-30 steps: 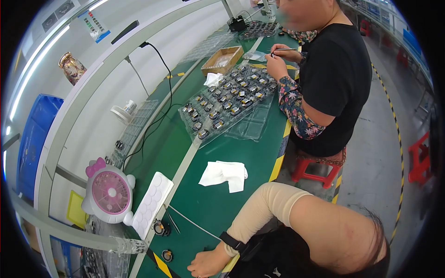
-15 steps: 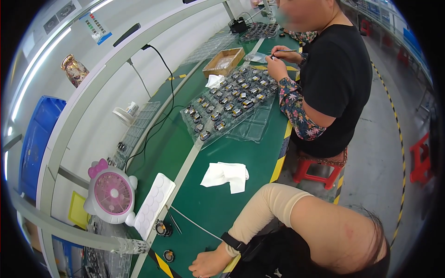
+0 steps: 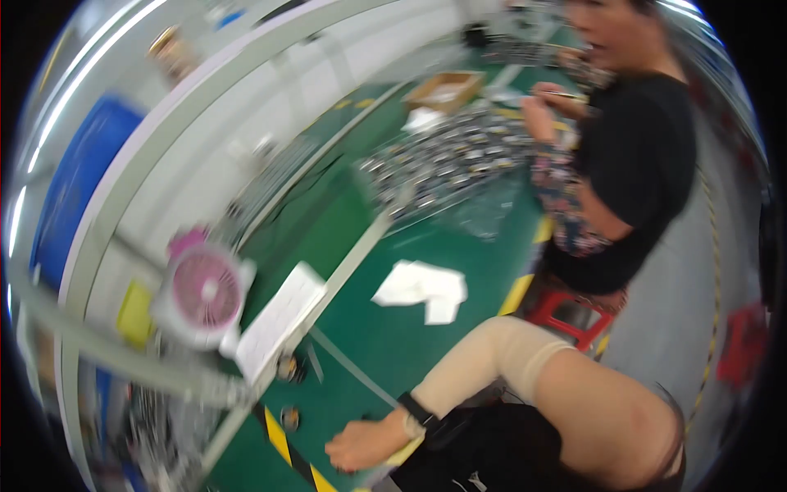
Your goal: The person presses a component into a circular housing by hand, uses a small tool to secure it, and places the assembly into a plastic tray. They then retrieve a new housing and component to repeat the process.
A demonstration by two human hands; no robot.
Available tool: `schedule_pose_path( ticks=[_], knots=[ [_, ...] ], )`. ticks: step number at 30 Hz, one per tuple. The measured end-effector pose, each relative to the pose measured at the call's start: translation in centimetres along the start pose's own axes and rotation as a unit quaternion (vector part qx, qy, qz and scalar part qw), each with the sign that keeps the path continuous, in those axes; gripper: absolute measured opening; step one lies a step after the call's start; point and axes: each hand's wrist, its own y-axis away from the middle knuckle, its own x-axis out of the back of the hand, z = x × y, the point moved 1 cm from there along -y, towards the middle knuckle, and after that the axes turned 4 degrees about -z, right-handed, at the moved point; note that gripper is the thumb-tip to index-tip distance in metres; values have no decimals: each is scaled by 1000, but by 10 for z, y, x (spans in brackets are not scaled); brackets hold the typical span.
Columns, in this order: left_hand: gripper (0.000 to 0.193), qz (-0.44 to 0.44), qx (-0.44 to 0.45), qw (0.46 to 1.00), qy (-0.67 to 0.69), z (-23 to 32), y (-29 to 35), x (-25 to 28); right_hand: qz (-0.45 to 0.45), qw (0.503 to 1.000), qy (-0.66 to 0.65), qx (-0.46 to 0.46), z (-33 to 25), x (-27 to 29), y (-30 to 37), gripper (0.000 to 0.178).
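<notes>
My right hand (image 3: 365, 445) rests low over the green bench with its fingers curled closed. Whatever they grip, if anything, is hidden under them. A black wrist strap (image 3: 416, 412) sits over the beige sleeve (image 3: 467, 369), and a pale cord (image 3: 352, 361) runs from it toward the bench rail. Just left of the hand lies a small round component (image 3: 289, 418), dark with a coppery middle. A similar dark round part (image 3: 290, 368) stands farther off, beside thin tweezers (image 3: 316, 363). My left hand is out of the picture. Motion blurs the view.
White cloths (image 3: 422, 287) lie on the green bench (image 3: 361, 328). Beyond them are a clear tray of small parts (image 3: 451, 160) and a wooden box (image 3: 444, 92). A co-worker (image 3: 631, 156) sits at right. A pink-white fan (image 3: 205, 295) and white padded strip (image 3: 281, 320) stand left.
The whole view has shifted and blurred, with the bench and co-worker now farther right and the near parts higher. My right hand stays closed near the same round part.
</notes>
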Motion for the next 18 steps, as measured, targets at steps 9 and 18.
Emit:
schedule_pose_path(
  ticks=[9,18],
  knots=[
    [40,-41,-51,989,-129,33,-34,-32,-48,995,-21,-83,0,40,6,8],
    [37,-15,67,997,-22,66,4,48,-58,993,-84,-62,-8,48,-3,13]
  ],
)
